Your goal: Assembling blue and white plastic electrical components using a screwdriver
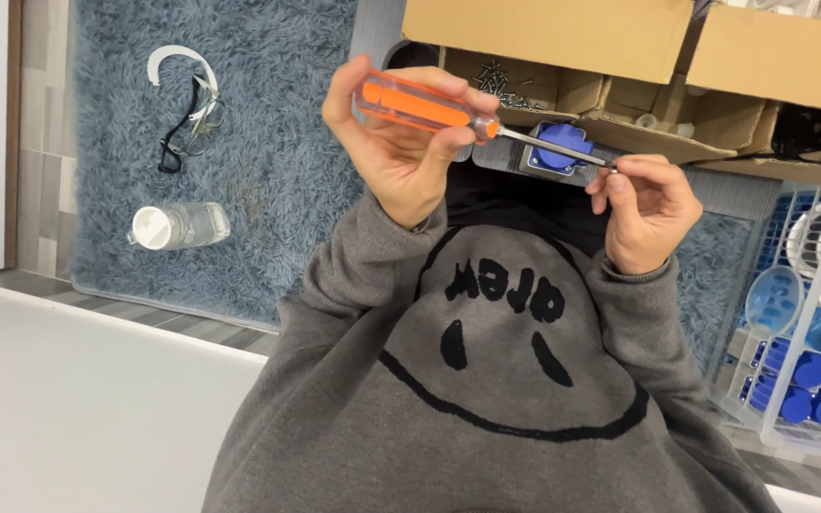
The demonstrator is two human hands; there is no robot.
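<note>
My left hand (401, 152) is closed around the clear orange handle of a screwdriver (425, 104), held level in front of my chest. Its metal shaft (553, 145) runs right to my right hand (643, 204), whose thumb and forefinger pinch the tip; whether a small screw sits there I cannot tell. Behind the shaft, on the floor, lies a blue round socket in a grey frame (555, 136), partly hidden by the shaft and my hands. My grey sweatshirt (496, 380) with a black smiling face fills the lower middle.
Open cardboard boxes (620, 38) stand at the top, one with loose screws (504, 84). Safety glasses (192, 119) and a lying clear bottle (178, 226) rest on the blue shaggy rug (277, 161). A white wire basket (791, 389) of blue parts is at right.
</note>
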